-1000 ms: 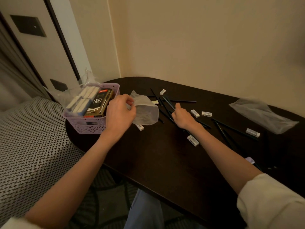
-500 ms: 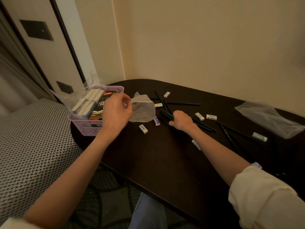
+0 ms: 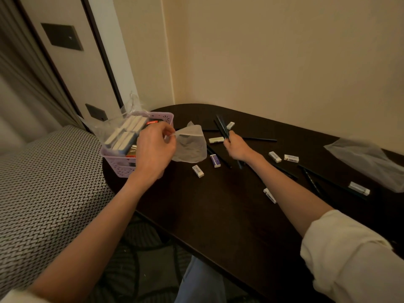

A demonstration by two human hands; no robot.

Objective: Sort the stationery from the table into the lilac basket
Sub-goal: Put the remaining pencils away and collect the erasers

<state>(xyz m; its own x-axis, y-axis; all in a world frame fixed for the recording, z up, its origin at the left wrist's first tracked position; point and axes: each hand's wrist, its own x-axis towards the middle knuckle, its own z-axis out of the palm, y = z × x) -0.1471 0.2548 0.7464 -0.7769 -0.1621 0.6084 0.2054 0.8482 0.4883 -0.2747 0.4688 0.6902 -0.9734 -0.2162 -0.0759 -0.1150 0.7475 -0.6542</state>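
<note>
Left fingers (image 3: 168, 136) pinch bag (image 3: 190, 147); right fingers (image 3: 229, 139) grip pencils (image 3: 222, 125) (curled).

Left hand (image 3: 154, 149) pinches, fingers curled; right hand (image 3: 237, 147) grips, arm outstretched.

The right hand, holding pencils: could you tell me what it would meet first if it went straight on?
Probably the white eraser lying just beyond the right hand and its pencils; depth is uncertain.

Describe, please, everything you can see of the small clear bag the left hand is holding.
The small clear bag is thin, translucent, crinkled plastic, apparently empty. The left hand pinches its top edge, holding it beside the lilac basket; whether its lower edge rests on the dark table is unclear. Erasers lie just right of it.
</note>
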